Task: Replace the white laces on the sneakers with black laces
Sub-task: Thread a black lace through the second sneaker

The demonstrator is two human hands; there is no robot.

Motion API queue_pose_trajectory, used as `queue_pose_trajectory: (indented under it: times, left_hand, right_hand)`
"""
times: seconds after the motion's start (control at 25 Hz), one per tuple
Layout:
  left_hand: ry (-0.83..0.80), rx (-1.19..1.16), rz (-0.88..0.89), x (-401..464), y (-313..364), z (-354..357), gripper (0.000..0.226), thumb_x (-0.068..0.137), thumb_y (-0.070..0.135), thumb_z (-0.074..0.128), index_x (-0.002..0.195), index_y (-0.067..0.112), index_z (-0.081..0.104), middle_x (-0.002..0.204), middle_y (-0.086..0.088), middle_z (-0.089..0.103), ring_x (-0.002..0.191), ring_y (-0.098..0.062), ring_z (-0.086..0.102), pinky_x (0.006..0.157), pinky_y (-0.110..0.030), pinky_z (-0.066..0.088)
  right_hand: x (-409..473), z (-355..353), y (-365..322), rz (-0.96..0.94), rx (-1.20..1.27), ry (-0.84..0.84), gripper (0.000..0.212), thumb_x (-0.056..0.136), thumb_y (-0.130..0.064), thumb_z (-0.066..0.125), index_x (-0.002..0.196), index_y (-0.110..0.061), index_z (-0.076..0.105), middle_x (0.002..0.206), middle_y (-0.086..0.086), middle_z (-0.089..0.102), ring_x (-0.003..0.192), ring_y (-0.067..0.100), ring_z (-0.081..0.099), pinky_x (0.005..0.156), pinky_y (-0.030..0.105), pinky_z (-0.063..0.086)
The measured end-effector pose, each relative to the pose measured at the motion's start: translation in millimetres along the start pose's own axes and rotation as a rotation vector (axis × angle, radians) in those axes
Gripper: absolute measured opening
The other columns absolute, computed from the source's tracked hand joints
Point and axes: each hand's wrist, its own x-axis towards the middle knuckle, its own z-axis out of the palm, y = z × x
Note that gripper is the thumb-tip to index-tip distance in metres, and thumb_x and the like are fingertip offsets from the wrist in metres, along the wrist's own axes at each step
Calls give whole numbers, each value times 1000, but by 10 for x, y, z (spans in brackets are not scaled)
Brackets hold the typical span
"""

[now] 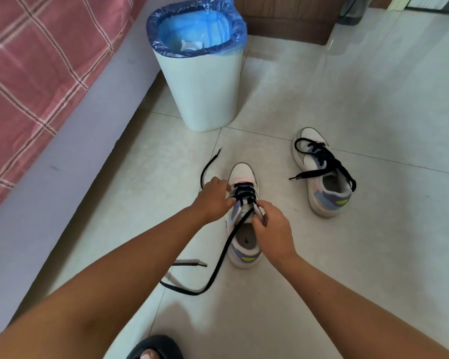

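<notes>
pinching black lace [226,251] at near sneaker [244,174], right hand [273,229], left hand [214,196] gripping sneaker

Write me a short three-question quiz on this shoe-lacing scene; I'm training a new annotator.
1. True or false: the far sneaker already carries a black lace.
2. What lines the white bin? A) blue bag B) newspaper C) nothing
3. Fill in: both hands, left and right, work at the near sneaker, whose black lace trails onto the ____.

Key: 1 true; 2 A; 3 floor.
</notes>
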Motion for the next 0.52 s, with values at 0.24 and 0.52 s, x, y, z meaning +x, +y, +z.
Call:
queue_pose_trajectory:
  times: [0.24,0.52]
  left_hand:
    - [-190,-355,-73,84,151,-101,20,88,19,53,70,11,50,69,-2,51,66,-17,46,64,-28,36]
    - [-180,200,85,-218,-4,-520,12,95,31,49,90,22,54,62,4,61,48,-11,56,58,-25,43]
  right_hand:
    - [84,-194,29,4,66,15,27,91,-6,50,115,-12,59,83,-4,51,72,8,44,62,12,32]
    - [140,-316,8,-70,18,-38,26,89,-3,50,111,-13,61,77,-11,50,69,5,44,63,12,32]
